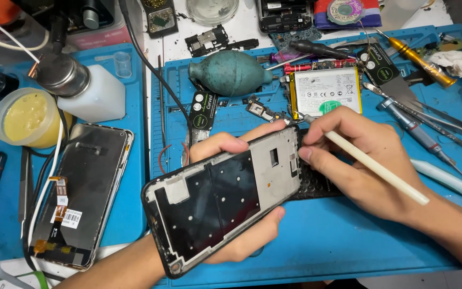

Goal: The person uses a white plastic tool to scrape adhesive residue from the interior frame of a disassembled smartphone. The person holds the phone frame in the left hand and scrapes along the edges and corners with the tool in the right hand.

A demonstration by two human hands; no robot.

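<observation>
- Phone frame (223, 200), thin, light, likely flexible: left hand (231, 214) closes around its long edges, above the blue mat (322, 241).
- Right hand (359, 160) pinches a cream-handled screwdriver (375, 166) at its top corner.

Count at that frame: two hands, left hand (231, 214) and right hand (359, 160). One phone frame (223, 198), one cream-handled tool (370, 163). One detached screen panel (81, 192) with flex cable. One battery (326, 91). One green rubber air blower (230, 73). One tub of yellow paste (25, 118). One white squeeze bottle (92, 93). One gold-handled screwdriver (421, 61). Two black curved-tip tweezers cards (204, 109) (379, 60). Two blue work mats (316, 241) (6, 214) on the tabletop (177, 40). Smaller loose parts too cluttered to count.
</observation>
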